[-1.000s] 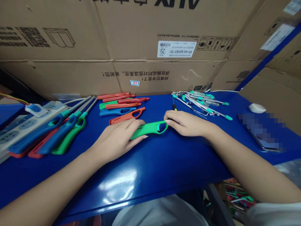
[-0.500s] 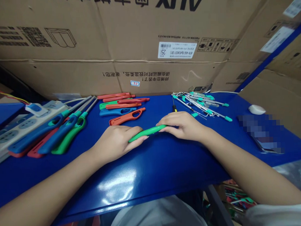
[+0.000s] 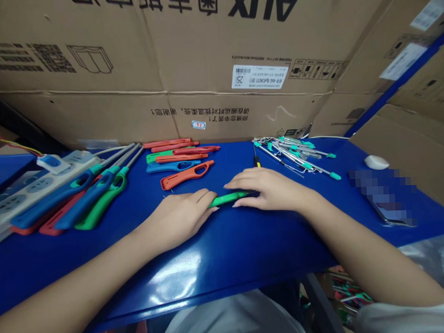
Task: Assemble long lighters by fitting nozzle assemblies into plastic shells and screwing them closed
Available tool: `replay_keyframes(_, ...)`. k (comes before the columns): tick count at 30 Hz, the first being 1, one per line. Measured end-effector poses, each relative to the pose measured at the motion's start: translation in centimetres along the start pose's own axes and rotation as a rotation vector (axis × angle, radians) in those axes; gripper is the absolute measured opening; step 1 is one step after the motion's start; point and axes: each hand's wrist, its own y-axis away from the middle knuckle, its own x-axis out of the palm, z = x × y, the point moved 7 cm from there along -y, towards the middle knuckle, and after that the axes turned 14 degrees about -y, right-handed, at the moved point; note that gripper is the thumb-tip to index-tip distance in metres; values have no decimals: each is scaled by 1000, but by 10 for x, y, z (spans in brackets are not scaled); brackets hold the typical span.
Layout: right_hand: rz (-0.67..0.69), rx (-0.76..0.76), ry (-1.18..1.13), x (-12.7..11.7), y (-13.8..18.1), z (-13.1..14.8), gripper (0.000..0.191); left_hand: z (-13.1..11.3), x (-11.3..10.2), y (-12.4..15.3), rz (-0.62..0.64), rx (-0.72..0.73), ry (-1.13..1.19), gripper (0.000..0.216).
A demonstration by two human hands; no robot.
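A green plastic lighter handle (image 3: 226, 199) lies on its edge on the blue table (image 3: 218, 254), pinned between both hands. My left hand (image 3: 180, 216) covers its left end with the fingers curled over it. My right hand (image 3: 270, 188) presses down on its right end, fingers together over it. Just behind the hands lies an orange handle shell (image 3: 188, 174). A small screwdriver with a black and yellow grip (image 3: 256, 160) lies behind my right hand.
Assembled long lighters (image 3: 88, 190) lie at the left beside a white power strip (image 3: 22, 188). More handle shells (image 3: 178, 151) and a pile of metal tubes with teal tips (image 3: 297, 151) sit at the back. Large cardboard boxes (image 3: 218, 64) wall the back. A white mouse (image 3: 376, 162) sits at right.
The green handle was lying flat and showing its finger hole; it has been turned onto its edge, and both hands have closed in over it and drawn it slightly nearer.
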Motion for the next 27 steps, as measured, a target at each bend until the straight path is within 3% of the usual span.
replay_keyframes(4,-64,154,161,-36,18,-30,46,12,4,-2,-7,-51,-44,24)
replay_keyframes(6,-72,212,191,-49,27,-44,37,18,4,-3,-9,-81,-46,22)
replay_keyframes(9,-37,241,188,-55,34,-57,18,22,3,-3,-23,-101,-64,24)
replay_keyframes(13,-30,219,127,-57,33,-58,19,25,4,-3,-22,-107,-66,25)
replay_keyframes(17,-55,153,82,-49,25,-45,18,24,6,-2,-20,-96,-11,27)
replay_keyframes(22,-46,-14,54,-14,5,-15,18,14,7,0,-13,-63,121,31)
replay_keyframes(27,-45,-30,113,0,1,-9,25,11,7,2,-44,-54,210,34)
